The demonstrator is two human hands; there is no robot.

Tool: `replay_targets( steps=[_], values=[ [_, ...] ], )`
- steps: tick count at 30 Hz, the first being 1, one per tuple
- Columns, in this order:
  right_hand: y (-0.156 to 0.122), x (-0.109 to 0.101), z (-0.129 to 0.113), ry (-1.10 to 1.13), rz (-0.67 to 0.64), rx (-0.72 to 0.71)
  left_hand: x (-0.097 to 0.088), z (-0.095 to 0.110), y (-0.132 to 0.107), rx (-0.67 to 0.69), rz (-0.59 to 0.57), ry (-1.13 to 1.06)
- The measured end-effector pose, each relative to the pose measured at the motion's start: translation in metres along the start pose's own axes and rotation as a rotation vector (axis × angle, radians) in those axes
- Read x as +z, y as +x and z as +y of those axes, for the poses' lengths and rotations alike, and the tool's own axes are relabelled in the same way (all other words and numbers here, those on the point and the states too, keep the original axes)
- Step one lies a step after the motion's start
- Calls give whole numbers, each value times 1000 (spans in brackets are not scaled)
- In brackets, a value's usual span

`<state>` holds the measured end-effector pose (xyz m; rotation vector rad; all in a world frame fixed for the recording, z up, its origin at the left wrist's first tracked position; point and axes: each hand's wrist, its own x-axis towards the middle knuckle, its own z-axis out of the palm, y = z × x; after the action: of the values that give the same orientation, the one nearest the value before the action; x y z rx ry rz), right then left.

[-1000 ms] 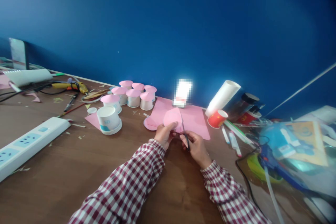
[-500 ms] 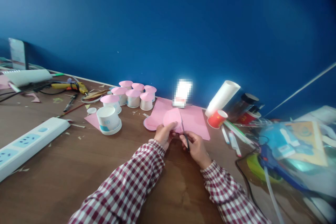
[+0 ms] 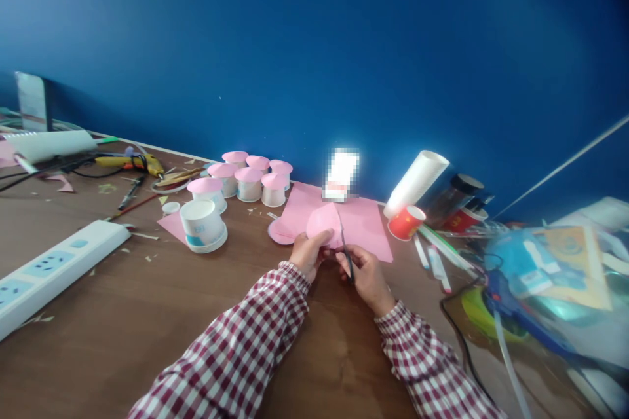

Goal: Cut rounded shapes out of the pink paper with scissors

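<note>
The left grip [image 3: 307, 255] pinches a pink piece [image 3: 322, 218]; the right grip [image 3: 371, 279] clasps scissors [image 3: 350, 267]. If the paper slips, blades [image 3: 342, 228] just right of the left grip could nick it.

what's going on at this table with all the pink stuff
A person's left grip holds a rounded piece of pink paper, and the right grip holds scissors, with the blades at the piece's right edge. A larger pink sheet lies beyond them on the brown tabletop. Off to the left stand seven paper cups with pink caps, and an uncapped paper cup stands nearer the person.
</note>
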<state>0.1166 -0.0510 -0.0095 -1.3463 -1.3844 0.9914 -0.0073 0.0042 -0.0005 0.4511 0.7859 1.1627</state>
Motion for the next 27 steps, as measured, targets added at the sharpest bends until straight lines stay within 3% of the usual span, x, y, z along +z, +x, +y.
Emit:
replay_targets(
  steps=[10, 16, 27],
  values=[
    [-1, 1, -2, -2, -15, -20, 0, 0, 0, -4, -18, -35],
    [1, 1, 0, 80, 63, 54, 1, 1, -2, -13, 11, -37],
    [1, 2, 0, 114, 76, 34, -1, 2, 0, -20, -31, -75]
  ],
)
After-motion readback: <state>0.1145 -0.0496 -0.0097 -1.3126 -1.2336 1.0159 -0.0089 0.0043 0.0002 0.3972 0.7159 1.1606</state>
